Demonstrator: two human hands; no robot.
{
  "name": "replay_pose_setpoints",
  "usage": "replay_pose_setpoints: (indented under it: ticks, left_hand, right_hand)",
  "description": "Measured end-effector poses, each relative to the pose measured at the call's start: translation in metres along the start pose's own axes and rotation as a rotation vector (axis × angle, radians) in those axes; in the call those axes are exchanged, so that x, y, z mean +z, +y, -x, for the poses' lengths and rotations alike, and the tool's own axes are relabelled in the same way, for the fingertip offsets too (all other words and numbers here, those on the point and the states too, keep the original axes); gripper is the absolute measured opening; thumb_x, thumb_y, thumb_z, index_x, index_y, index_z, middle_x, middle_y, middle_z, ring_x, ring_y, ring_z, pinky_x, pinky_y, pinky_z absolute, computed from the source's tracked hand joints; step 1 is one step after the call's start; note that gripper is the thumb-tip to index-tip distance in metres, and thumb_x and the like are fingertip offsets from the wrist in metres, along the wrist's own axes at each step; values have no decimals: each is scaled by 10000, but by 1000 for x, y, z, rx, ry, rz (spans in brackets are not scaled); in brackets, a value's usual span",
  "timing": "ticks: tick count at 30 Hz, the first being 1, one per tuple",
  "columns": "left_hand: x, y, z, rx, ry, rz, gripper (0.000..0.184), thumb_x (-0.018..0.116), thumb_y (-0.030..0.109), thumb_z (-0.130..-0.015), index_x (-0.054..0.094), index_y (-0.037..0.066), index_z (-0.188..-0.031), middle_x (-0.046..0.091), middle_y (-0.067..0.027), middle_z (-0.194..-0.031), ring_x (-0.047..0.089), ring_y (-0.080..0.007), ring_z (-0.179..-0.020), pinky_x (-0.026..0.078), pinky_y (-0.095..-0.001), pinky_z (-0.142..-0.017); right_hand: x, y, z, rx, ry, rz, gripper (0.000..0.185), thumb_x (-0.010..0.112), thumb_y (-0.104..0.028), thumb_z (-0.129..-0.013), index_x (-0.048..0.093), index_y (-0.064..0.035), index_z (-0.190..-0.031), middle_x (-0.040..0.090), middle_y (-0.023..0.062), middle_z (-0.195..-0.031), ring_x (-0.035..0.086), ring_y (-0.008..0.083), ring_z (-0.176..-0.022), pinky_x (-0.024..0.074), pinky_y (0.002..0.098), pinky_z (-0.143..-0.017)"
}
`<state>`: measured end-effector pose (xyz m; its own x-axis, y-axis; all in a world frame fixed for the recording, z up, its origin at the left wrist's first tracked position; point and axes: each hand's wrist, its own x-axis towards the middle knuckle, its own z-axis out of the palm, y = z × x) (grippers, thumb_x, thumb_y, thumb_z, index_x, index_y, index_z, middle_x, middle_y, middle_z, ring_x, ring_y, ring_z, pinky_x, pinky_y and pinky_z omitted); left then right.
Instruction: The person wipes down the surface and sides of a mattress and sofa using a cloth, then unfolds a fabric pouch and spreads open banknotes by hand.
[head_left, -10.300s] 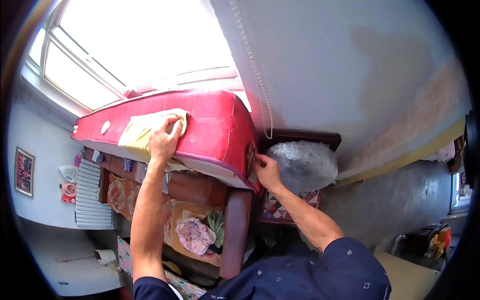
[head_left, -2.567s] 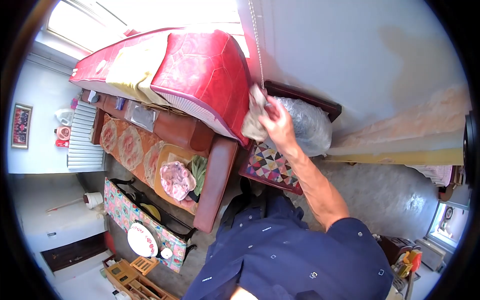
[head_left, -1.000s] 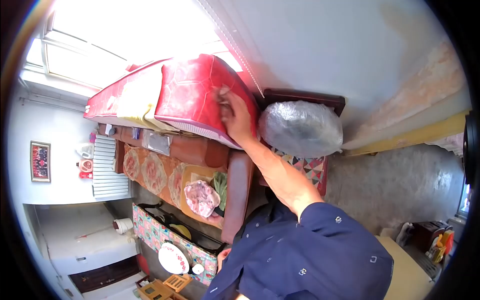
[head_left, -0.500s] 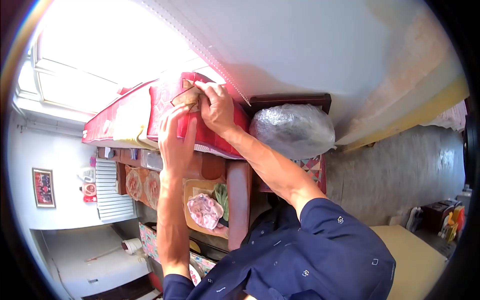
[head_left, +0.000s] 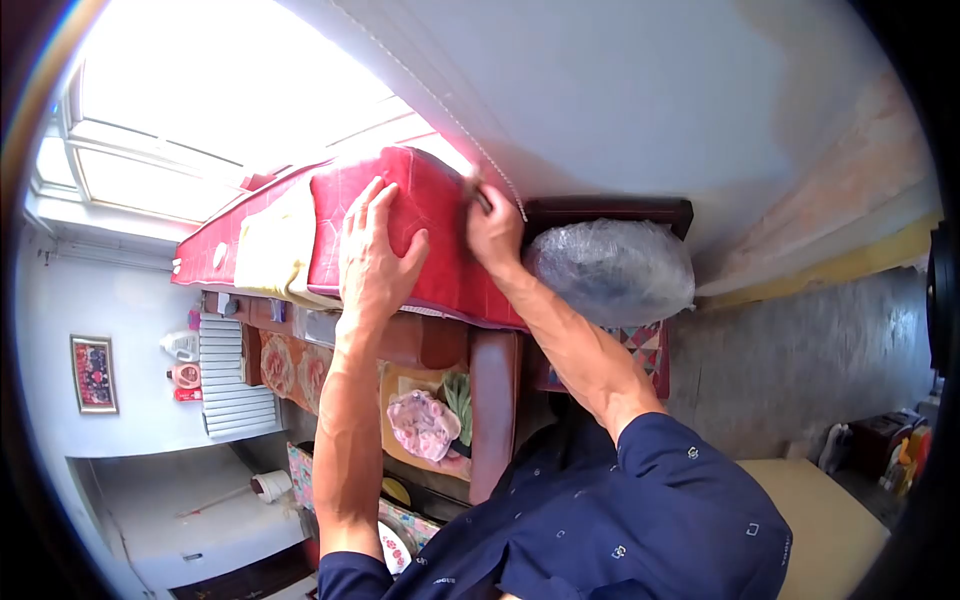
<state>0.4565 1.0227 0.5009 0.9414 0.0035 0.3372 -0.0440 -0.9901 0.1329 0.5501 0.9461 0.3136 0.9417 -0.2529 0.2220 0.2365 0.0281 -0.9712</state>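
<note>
My left hand (head_left: 375,260) lies on the end of a long red quilted pad (head_left: 440,230), with its fingers spread and nothing held. My right hand (head_left: 494,230) is at the pad's right end, close to the wall. Its fingers are curled closed and partly blurred, and what is in them, if anything, is too unclear to name. Just beside it hangs a white beaded cord (head_left: 440,105). Across the pad, left of my left hand, lies a pale yellow cloth (head_left: 275,250).
A plastic-wrapped bundle (head_left: 612,270) sits right of my right forearm. Below the pad stands a brown sofa (head_left: 495,400), with a pink floral plastic bag (head_left: 424,425) and green leaves (head_left: 457,405) on it. A bright window (head_left: 240,90) lies behind the pad.
A tan piece under both hands on the pad no longer shows there. My right hand has moved right to the pad's end, away from my left hand, which now lies spread.
</note>
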Motion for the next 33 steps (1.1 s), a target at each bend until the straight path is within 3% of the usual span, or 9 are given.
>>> replay_pose_setpoints:
  ticks: [5,9,11,12,15,22,25,29,33]
  left_hand:
    - [6,-4,1,117,-6,-40,594,701,179,-897,523,65,-1453,436,-184,-1567,386,-380,-1458,334,-496,-1197]
    - [2,1,0,124,-39,-40,525,696,165,-900,582,105,-1410,434,-178,-1573,378,-388,-1463,344,-495,-1192]
    - [2,2,-1,125,-38,-28,506,696,162,-898,600,114,-1393,434,-177,-1573,379,-391,-1463,348,-494,-1190]
    - [1,2,0,113,-38,-30,497,697,157,-895,608,114,-1381,439,-175,-1571,381,-388,-1464,350,-494,-1189]
    - [2,4,-2,103,-33,-16,478,699,153,-890,622,112,-1360,448,-172,-1566,389,-384,-1461,352,-494,-1186]
    - [3,3,-1,83,-28,9,447,699,147,-890,646,109,-1332,477,-169,-1546,415,-379,-1447,349,-491,-1187]
    - [1,3,-1,73,-20,39,438,701,148,-892,653,105,-1326,489,-166,-1536,421,-372,-1445,349,-492,-1187]
    - [2,2,-1,63,-17,21,432,708,163,-892,665,109,-1319,495,-160,-1536,442,-353,-1434,369,-469,-1180]
    - [2,2,-3,84,12,30,411,716,160,-884,674,102,-1289,507,-160,-1521,455,-358,-1416,372,-474,-1174]
  right_hand:
    - [0,-66,-16,-413,21,-26,321,664,-62,-903,693,-45,-1222,695,144,-1084,658,344,-1032,508,414,-910]
    - [-10,50,28,-237,33,132,312,654,-46,-898,666,-61,-1210,668,159,-1085,637,384,-1026,516,462,-886]
    - [-34,110,67,206,-234,402,340,655,-135,-879,656,-91,-1215,667,203,-1119,625,428,-1068,521,498,-900]
    - [-43,152,88,157,-415,487,336,650,-158,-883,670,-102,-1214,681,227,-1136,639,440,-1076,525,519,-888]
    - [-53,132,106,501,-355,447,278,610,-129,-936,707,-66,-1189,710,242,-1115,669,440,-1068,542,487,-910]
    - [-20,31,53,-86,43,53,284,594,-3,-926,652,-19,-1203,698,202,-1158,656,394,-1097,516,455,-925]
    - [-16,63,45,-137,-20,1,316,573,29,-920,639,-31,-1223,688,170,-1185,638,372,-1127,496,441,-965]
    - [-3,235,136,346,-67,63,247,587,-106,-911,713,-37,-1112,733,213,-1052,694,402,-1035,540,445,-883]
    - [-46,194,162,375,-196,232,248,581,-172,-909,742,-50,-1053,730,246,-991,716,407,-985,558,435,-840]
